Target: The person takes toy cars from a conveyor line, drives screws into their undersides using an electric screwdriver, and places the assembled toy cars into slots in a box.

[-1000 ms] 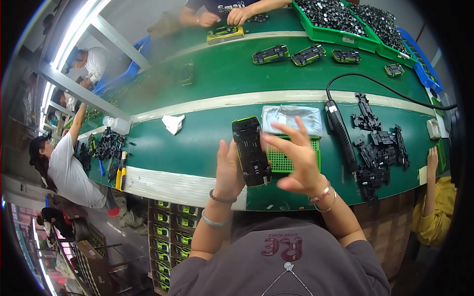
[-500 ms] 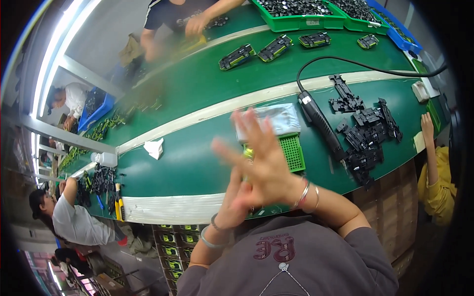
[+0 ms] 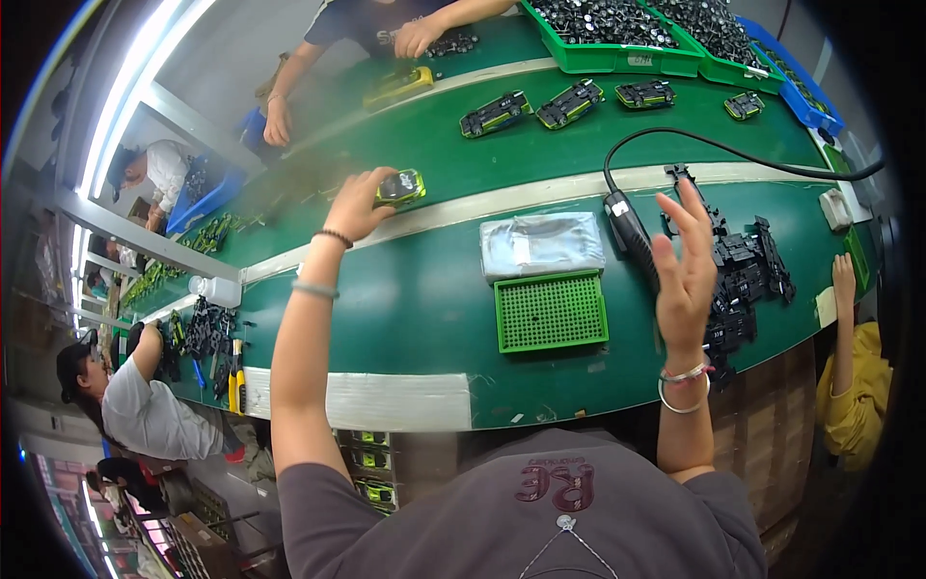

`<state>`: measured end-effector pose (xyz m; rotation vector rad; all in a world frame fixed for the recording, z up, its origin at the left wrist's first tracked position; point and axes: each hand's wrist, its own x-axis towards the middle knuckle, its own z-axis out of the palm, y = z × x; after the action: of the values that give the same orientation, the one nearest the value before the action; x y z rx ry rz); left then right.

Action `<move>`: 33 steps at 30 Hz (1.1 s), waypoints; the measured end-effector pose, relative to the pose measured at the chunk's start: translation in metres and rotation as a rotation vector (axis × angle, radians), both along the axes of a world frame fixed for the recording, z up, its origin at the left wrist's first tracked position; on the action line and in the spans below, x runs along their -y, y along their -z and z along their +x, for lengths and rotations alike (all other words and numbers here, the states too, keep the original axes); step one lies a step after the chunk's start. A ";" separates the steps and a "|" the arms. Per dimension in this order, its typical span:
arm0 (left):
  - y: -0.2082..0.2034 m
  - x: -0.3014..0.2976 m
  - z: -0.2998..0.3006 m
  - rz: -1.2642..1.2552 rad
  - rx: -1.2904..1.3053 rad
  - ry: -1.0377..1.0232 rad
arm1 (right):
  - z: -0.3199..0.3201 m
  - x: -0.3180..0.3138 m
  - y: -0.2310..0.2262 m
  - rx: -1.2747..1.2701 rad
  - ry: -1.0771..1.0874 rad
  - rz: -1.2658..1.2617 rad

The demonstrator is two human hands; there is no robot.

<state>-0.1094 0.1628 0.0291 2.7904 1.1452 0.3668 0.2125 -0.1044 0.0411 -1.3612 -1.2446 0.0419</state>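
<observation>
My left hand (image 3: 357, 205) reaches forward over the pale strip that divides the green work surface. Its fingers are closed on a small toy car (image 3: 400, 186) with a dark top and yellow-green sides. My right hand (image 3: 687, 275) is raised, fingers apart and holding nothing. It is beside a black corded electric screwdriver (image 3: 629, 232), whose lower part it hides. Just beyond that hand lies a pile of black toy-car chassis (image 3: 743, 256). Between my arms, a green perforated tray (image 3: 552, 314) sits against a clear-wrapped packet (image 3: 542, 243).
Several toy cars (image 3: 571, 103) lie wheels-up on the far green strip. Green bins (image 3: 627, 60) of small dark parts stand behind them. Across the table, a person's hand (image 3: 277, 123) rests near the strip. Yellow-handled pliers (image 3: 237, 376) lie at left, near a seated co-worker (image 3: 154, 415).
My hands were together above the green tray and have parted. The left has moved forward and left with the toy car; the right has moved right, toward the screwdriver.
</observation>
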 end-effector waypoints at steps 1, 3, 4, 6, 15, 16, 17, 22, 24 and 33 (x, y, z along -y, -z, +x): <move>0.010 -0.022 -0.007 -0.023 -0.065 -0.012 | 0.009 0.009 0.002 0.036 0.041 -0.013; 0.022 -0.047 -0.008 -0.097 -0.116 -0.067 | 0.027 0.028 0.005 0.030 0.111 -0.062; 0.026 -0.055 -0.005 -0.156 -0.125 -0.055 | 0.034 0.036 0.006 -0.039 0.129 -0.046; 0.027 -0.059 0.028 -0.265 -0.059 0.060 | 0.044 0.048 0.006 -0.099 0.180 -0.039; 0.013 -0.041 0.221 -0.006 0.109 0.442 | 0.053 0.052 -0.001 -0.088 0.225 -0.049; 0.014 -0.037 0.238 -0.013 0.101 0.444 | 0.053 0.054 -0.001 -0.097 0.221 -0.044; 0.016 -0.032 0.253 -0.020 0.090 0.444 | 0.052 0.055 -0.001 -0.094 0.227 -0.045; 0.040 -0.018 0.293 -0.013 0.036 0.459 | 0.047 0.051 -0.001 -0.142 0.155 -0.044; 0.044 -0.012 0.285 0.034 0.032 0.412 | 0.048 0.050 0.002 -0.148 0.135 -0.052; -0.013 -0.011 -0.054 0.153 -0.347 -0.291 | 0.045 0.058 0.021 -0.174 0.080 -0.103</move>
<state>-0.1639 0.1739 0.0416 2.8961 1.6730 -0.0157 0.2572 -0.1620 0.0199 -1.4634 -1.0534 0.1673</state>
